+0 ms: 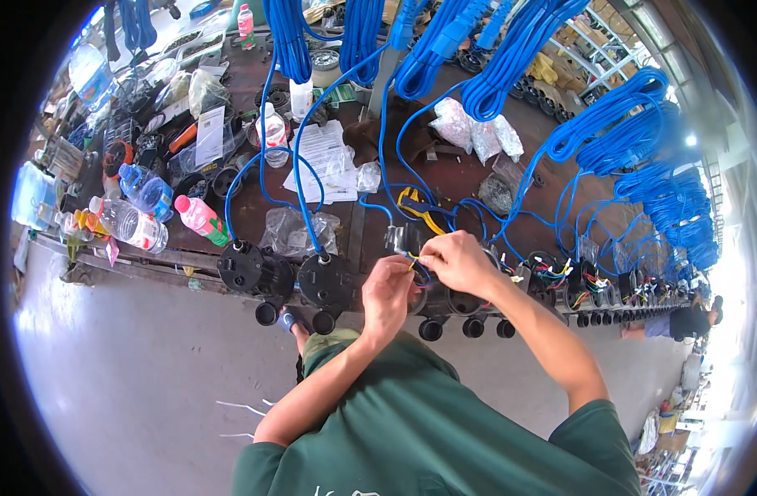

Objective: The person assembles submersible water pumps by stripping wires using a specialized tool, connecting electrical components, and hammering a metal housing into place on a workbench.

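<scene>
My left hand (385, 291) and my right hand (461, 263) meet at the table's front edge, fingertips pinched close together. Between them runs a thin yellow wire (414, 258), gripped from both sides. Below the fingers is an open black housing, mostly hidden by my hands. A clear cylindrical part (401, 237) stands just beyond my left fingertips. Yellow-handled pliers (422, 210) lie on the table past my right hand. To the left sit two closed black housings, one (326, 279) near my left wrist and another (250, 269) farther out, each with a blue cable entering its top.
Coiled blue cables (523, 62) hang over the table and continue along the right. Open housings with coloured wires (548, 273) line the front edge. Bottles (130, 223), papers (321, 161) and a clear plastic bag (300, 231) lie to the left. White-filled bags (478, 130) rest farther back. Another person (688, 322) is at far right.
</scene>
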Tool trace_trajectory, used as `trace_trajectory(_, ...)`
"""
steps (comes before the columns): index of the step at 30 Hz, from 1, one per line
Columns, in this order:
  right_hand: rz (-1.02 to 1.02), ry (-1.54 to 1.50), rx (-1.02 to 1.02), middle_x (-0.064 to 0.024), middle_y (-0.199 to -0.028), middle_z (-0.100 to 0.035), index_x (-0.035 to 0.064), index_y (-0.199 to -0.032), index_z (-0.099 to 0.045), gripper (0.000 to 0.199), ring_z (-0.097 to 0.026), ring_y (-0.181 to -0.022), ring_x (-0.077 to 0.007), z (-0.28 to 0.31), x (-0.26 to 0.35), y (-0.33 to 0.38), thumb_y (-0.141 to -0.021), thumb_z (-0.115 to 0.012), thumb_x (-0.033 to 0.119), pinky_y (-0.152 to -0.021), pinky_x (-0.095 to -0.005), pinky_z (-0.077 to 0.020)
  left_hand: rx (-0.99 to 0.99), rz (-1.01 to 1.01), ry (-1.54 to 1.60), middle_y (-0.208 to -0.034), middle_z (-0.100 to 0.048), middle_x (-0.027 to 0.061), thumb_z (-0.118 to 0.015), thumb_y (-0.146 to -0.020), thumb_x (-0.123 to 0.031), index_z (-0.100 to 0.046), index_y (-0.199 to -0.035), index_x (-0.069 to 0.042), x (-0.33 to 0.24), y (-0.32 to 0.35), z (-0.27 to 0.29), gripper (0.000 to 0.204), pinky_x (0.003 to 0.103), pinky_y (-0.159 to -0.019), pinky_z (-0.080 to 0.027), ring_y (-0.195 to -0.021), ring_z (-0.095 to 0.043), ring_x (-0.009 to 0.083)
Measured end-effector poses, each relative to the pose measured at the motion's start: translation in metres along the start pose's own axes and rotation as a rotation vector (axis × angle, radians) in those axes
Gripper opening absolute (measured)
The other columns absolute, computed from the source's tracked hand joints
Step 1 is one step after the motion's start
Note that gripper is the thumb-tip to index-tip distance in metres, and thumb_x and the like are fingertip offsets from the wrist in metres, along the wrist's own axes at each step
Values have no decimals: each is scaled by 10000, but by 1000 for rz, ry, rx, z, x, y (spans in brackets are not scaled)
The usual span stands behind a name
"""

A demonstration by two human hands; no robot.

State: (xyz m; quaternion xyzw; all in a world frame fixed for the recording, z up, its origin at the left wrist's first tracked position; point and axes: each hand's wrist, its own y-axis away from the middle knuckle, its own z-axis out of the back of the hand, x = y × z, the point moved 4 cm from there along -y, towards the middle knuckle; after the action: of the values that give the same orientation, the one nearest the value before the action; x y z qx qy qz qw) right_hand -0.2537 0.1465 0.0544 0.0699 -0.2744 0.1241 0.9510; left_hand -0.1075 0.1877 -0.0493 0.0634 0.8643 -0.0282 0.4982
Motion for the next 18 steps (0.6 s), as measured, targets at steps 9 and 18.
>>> trace_trajectory(9, 53, -101, -48, -180, -801, -709, -21, -903, -712, 119, -702, -724, -333, -5, 2, 21, -876, -738, 92, -659, -403, -533, 67, 11, -153, -1022, -734, 75, -639, -994, 30, -668, -1070, 26, -12, -12, -3, 81, 229, -552, -495, -683, -640, 85)
trace_trajectory(18, 8, -139, 2, -160, -758, -710, -43, -927, -707, 150, -684, -662, -242, 7, -3, 22, -926, -725, 107, -642, -360, -523, -69, 51, -286, -800, -634, -1, -638, -1010, -36, -598, -1093, -1, -4, -2, 24, 98, 204, -517, -456, -648, -599, 49)
